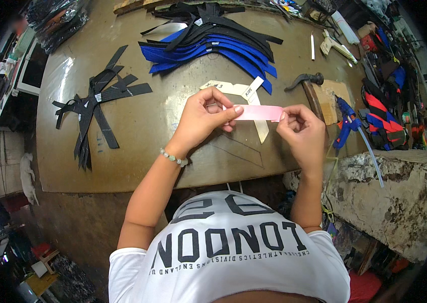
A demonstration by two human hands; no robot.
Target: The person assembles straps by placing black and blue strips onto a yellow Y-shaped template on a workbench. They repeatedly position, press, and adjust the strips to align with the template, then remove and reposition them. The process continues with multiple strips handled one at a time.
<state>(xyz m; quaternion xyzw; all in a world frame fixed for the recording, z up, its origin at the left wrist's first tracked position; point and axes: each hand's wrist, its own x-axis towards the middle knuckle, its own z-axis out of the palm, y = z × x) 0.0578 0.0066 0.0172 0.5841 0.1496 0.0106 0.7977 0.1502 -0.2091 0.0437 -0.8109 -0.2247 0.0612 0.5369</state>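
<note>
A short pink strip (260, 112) is stretched level between my two hands above the table. My left hand (204, 115) pinches its left end between thumb and fingers. At the other end, the thumb and fingertips of my right hand (303, 130) grip it. Behind and below the strip lies a pale cut-out template (262, 130) with arms at angles, partly covered by the strip and my left hand. Whether the strip is fabric or tape I cannot tell.
Blue and black strap-like pieces (213, 53) are stacked at the far side. Black strips (95, 98) lie crossed at left. To the right are a hammer (305, 81), a tan board (333, 91) and a blue glue gun (347, 121). The brown table (138, 161) ends near my body.
</note>
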